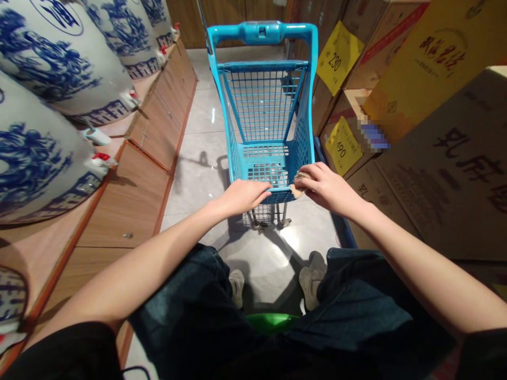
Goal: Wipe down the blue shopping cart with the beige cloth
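A blue plastic shopping cart [261, 136] stands in front of me, its near rim at my hands and its handle at the far end. My left hand [247, 195] grips the near rim, with fingers over the top and thumb on the near side. In my right hand [322, 184] is a crumpled beige cloth [298, 190], pressed against the right corner of the same rim. The fingers are closed round the cloth and partly hide it. The mesh basket shows nothing lying in it.
Large blue-and-white porcelain jars [106, 37] with red-handled taps line the wooden cabinet [127, 190] on the left. Stacked cardboard boxes [447, 163] with yellow price signs [340, 145] crowd the right. Something green [273, 322] shows between my legs. Shiny tiles [194, 153] cover the floor.
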`<state>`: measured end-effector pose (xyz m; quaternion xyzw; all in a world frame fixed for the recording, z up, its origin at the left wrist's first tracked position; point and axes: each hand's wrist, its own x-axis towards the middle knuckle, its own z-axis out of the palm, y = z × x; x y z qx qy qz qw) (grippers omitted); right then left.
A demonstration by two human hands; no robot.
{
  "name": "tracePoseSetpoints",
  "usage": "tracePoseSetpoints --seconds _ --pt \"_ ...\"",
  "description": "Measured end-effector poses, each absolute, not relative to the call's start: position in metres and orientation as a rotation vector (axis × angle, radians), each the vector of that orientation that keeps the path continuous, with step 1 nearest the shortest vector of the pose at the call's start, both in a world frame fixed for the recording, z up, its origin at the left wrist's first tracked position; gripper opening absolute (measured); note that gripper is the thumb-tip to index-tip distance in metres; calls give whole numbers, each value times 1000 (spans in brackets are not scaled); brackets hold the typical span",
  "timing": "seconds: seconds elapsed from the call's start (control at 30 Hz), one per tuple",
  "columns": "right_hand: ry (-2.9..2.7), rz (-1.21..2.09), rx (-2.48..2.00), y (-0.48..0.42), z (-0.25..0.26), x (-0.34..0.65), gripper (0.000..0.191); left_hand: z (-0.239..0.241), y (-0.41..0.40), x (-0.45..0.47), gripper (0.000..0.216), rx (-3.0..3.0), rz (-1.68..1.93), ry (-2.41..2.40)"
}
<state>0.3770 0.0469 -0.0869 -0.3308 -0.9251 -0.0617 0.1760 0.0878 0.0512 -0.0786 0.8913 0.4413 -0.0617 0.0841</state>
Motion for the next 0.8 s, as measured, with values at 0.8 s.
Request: tracePoseSetpoints --seconds 0.8 --pt "-2425 -60 -948 51 -98 376 38 -76 31 118 38 2781 -231 1300"
